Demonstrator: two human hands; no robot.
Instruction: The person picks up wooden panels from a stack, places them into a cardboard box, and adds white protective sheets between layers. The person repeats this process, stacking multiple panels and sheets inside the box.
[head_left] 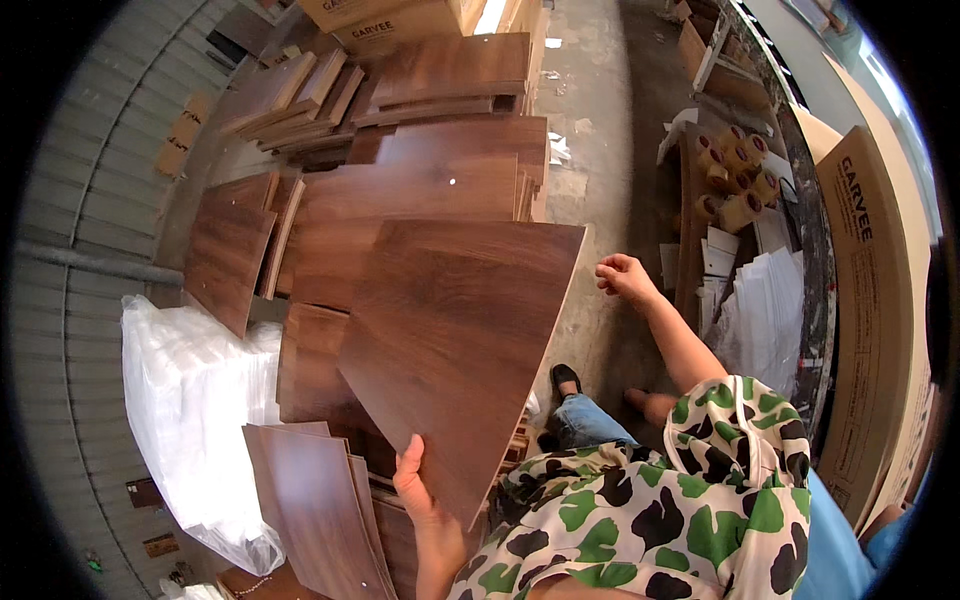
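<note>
A dark brown wood-grain panel (465, 335) is held up at a slant in front of me. My left hand (420, 490) grips its near lower edge, thumb on the face and the other fingers hidden behind. Off the panel's right edge, my right hand (626, 277) hangs in the air with its fingers curled; whether anything small sits in them I cannot make out. Behind the held panel lie stacks of similar brown panels (410, 190). More panels (310, 500) lean together at the lower left, near my left hand.
A white foam-like stack in clear plastic wrap (200, 390) stands at the left. To the right, a shelf holds tape rolls (740, 165) and white sheets (765, 300). Cardboard boxes (865, 300) stand at far right, others (390, 25) at the back. Concrete floor (585, 120) runs between.
</note>
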